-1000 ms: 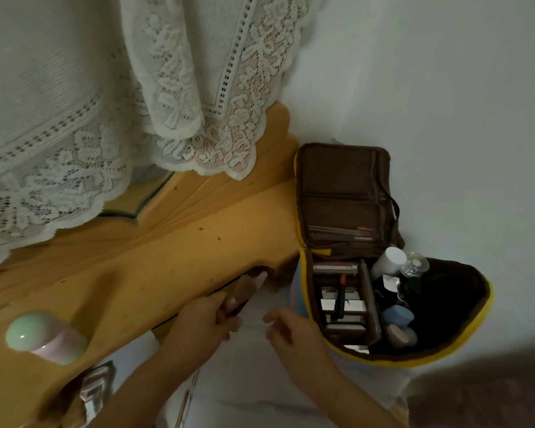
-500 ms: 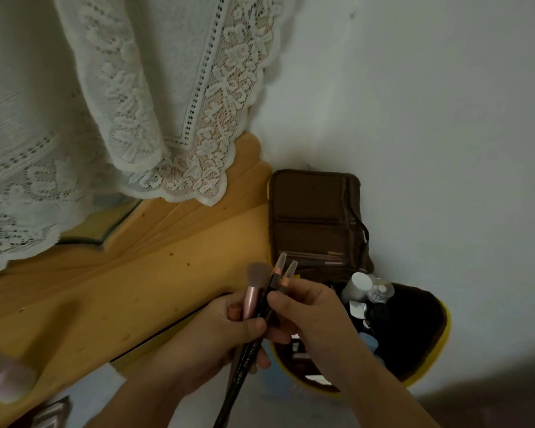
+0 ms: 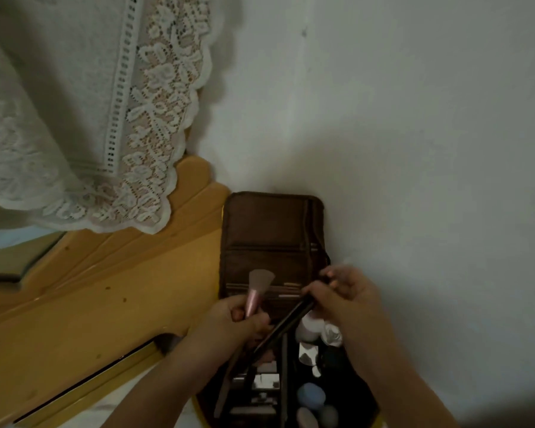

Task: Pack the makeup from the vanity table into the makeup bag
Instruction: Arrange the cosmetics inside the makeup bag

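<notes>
The brown makeup bag (image 3: 269, 223) stands open against the wall, its lid flap upright and its lower compartments full of small bottles, sponges and palettes. My left hand (image 3: 238, 322) grips a pink-handled powder brush (image 3: 255, 291), bristles up, in front of the lid. My right hand (image 3: 346, 298) pinches the upper end of dark slim pencils (image 3: 286, 322), which slant down to the left hand. Both hands hover over the bag's opening.
The yellow wooden vanity table (image 3: 105, 304) lies to the left, with a drawer gap along its front edge. A white lace cloth (image 3: 90, 118) hangs over the mirror at upper left. A plain white wall (image 3: 414, 149) fills the right.
The view has shifted right and down over the bag. Both hands moved right over the bag's opening, and my right hand drew the dark pencils away from the pink brush.
</notes>
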Demonstrator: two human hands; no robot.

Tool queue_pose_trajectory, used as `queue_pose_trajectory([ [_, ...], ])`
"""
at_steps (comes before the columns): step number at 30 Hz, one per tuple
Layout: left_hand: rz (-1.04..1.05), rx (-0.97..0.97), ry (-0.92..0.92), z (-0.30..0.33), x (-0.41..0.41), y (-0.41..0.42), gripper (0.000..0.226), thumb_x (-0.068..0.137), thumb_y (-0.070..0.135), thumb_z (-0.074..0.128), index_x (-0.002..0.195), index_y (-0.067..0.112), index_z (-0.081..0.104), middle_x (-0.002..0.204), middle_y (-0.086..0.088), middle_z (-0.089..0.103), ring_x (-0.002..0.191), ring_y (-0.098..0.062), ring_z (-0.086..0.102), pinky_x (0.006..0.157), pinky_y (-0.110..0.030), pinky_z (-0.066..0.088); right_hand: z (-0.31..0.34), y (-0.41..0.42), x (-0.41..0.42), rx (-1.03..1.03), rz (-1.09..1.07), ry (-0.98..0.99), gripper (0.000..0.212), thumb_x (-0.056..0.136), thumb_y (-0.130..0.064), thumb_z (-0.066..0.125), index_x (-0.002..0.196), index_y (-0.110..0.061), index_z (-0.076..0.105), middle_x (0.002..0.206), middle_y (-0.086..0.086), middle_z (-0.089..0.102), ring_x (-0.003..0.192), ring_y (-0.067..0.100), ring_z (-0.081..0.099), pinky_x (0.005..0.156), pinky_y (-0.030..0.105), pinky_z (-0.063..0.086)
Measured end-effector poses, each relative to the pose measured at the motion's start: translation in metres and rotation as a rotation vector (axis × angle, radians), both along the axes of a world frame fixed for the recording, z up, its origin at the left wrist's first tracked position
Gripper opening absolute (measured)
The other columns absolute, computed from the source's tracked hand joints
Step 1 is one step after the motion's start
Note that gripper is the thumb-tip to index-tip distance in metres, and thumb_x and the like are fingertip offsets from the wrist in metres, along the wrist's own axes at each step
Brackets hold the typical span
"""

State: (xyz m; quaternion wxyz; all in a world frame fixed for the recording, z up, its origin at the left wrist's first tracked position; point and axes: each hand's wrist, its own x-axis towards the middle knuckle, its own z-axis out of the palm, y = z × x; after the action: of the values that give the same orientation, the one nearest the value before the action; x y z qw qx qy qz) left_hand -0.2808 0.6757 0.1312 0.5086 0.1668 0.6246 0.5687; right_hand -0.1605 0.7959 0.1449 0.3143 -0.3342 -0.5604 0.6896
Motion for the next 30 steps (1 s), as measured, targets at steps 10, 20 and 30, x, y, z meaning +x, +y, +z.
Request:
queue_pose_trajectory([
  [10,0.241,-0.030,-0.045,-0.025,-0.013,0.046,0.009,0.093,0.019,0.052,0.098,0.012,0.054,0.078,-0.010,0.069,0.049,-0.014,0.064,0.047,-0.026,0.054,-0.003,0.100,0.006,0.315,-0.546,0.065,0.030,0.084,0.005,0.061,0.080,-0.023,0.051,0.075,0.002,0.054,0.071,0.016,0.059,0.059,0.014,0.056],
  [20,0.353,0.057,0.089,-0.029,-0.015,0.068,0.013,0.092,0.020,0.050,0.100,0.014,0.059,0.081,-0.005,0.069,0.040,-0.010,0.051,0.039,-0.022,0.039,-0.011,0.103,-0.020,0.184,-0.259,0.149,0.030,0.084,0.009,0.058,0.099,-0.015,0.050,0.069,0.001,0.067,0.061,0.008,0.068,0.053,0.020,0.056],
  [30,0.296,-0.007,0.024,-0.034,-0.007,0.078,0.010,0.087,0.009,0.058,0.096,0.008,0.063,0.061,-0.005,0.060,0.037,-0.012,0.045,0.035,-0.021,0.036,-0.014,0.101,-0.036,0.052,0.005,-0.007,0.026,0.085,0.009,0.056,0.087,-0.015,0.046,0.089,0.023,0.061,0.070,0.014,0.067,0.050,0.020,0.054],
])
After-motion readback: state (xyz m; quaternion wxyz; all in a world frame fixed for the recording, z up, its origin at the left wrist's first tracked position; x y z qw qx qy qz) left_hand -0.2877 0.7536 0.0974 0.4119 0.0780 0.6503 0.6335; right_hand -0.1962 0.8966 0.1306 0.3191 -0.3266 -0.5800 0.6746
